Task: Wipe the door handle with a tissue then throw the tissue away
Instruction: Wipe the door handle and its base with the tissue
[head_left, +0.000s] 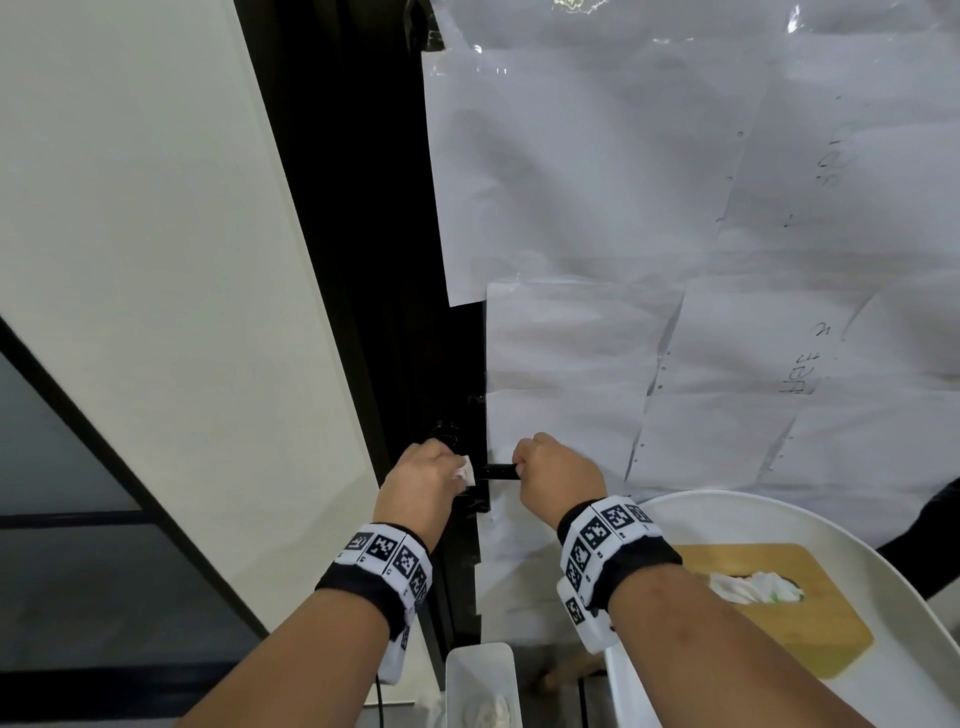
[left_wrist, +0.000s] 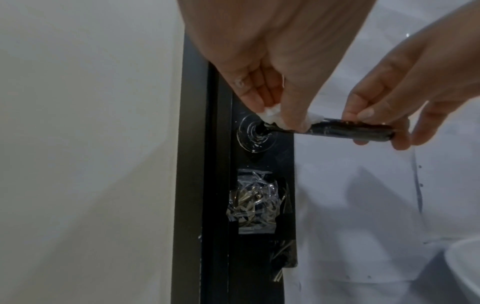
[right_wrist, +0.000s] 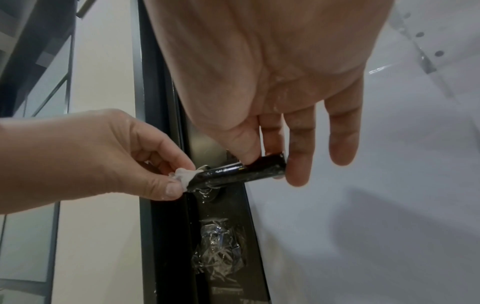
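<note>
A black lever door handle (head_left: 500, 472) (left_wrist: 348, 130) (right_wrist: 241, 169) sticks out to the right from a round rose on the dark door edge. My left hand (head_left: 423, 475) (left_wrist: 272, 107) (right_wrist: 166, 179) pinches a crumpled white tissue (head_left: 467, 472) (left_wrist: 272, 116) (right_wrist: 184, 176) against the handle's inner end, near the rose. My right hand (head_left: 545, 467) (left_wrist: 374, 121) (right_wrist: 262, 158) pinches the handle's outer tip between thumb and fingers. The remaining right fingers hang straight beside the tip.
The door (head_left: 675, 260) is covered in taped white paper. Below the handle, crinkled plastic wraps the lock (left_wrist: 255, 202). A white round tray (head_left: 909, 649) at lower right holds a wooden tissue box (head_left: 779, 623). A small white bin (head_left: 480, 686) with used tissue stands below. White wall (head_left: 130, 234) on the left.
</note>
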